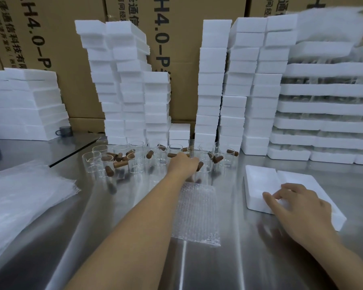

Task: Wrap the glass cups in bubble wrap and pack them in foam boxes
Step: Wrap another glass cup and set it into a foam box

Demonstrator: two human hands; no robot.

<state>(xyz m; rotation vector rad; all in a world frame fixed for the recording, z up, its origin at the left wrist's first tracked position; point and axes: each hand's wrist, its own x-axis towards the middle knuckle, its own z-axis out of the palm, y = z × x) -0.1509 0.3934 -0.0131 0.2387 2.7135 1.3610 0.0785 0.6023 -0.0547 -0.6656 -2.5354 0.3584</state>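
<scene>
Several clear glass cups [136,164] with brown wooden handles stand in a cluster at the back of the steel table. My left hand [183,164] reaches into the cluster and grips one glass cup [203,167], whose wooden handle sticks out past my fingers. A single bubble wrap sheet [195,212] lies flat on the table under my left forearm. To the right lies an open white foam box [264,181] with its two halves side by side. My right hand [296,204] rests on the box's near edge with its fingers loosely bent, holding nothing.
A pile of bubble wrap sheets [19,201] lies at the left. Tall stacks of foam boxes [130,97] line the back, in front of cardboard cartons [67,59]. Foam trays [327,107] holding glassware are stacked at the right. A dark cup [65,131] sits back left.
</scene>
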